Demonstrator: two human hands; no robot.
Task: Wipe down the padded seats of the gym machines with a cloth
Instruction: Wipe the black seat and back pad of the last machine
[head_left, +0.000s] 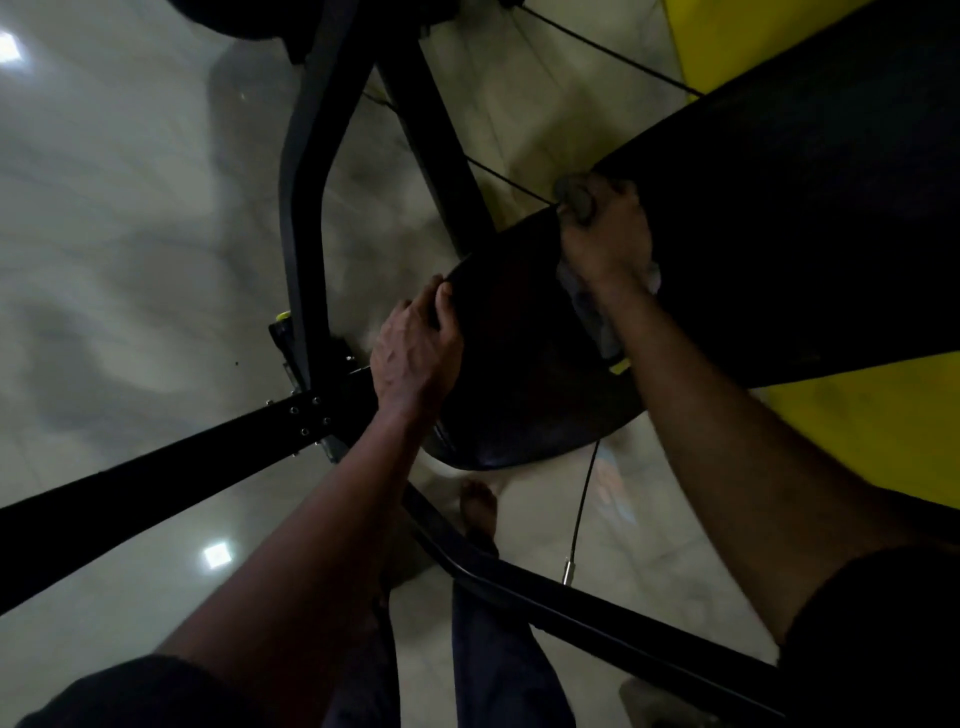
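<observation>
A black padded seat (519, 364) sits in the middle of the head view, with a large black backrest pad (805, 218) rising to its right. My left hand (415, 353) grips the seat's left edge, fingers curled over the rim. My right hand (605, 239) presses a grey cloth (574, 195) into the gap between seat and backrest. The cloth bulges out above my fingers, and a pale corner of it shows by my wrist. Most of it is hidden under my hand.
Black steel frame bars (301, 171) cross left of the seat and below it (571, 603). A thin cable (584, 499) with a metal end hangs under the seat. Yellow machine panels (872, 436) lie at right. My bare foot (478, 509) stands on the glossy tiled floor (130, 234).
</observation>
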